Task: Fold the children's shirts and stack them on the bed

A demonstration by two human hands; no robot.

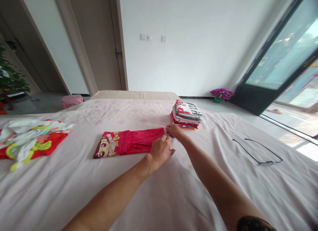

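A red shirt [142, 140] with dark dots and a cartoon print lies on the bed in a long folded strip, its printed part doubled over at the left. My left hand [160, 148] is on the near side of the strip's right end, fingers curled over the cloth. Just beyond it, my right hand [175, 131] is closed at the far corner of that same end, though its fingertips are partly hidden. Behind my right hand stands a neat stack of folded clothes [186, 116], topped by a white piece with red and black print.
A loose heap of clothes [37, 141] in white, red and yellow lies at the left. Eyeglasses [267, 162] rest on the wrinkled pale bedsheet [218, 151] to the right. Beyond the bed are a pink stool [72, 101] and potted purple flowers [222, 94].
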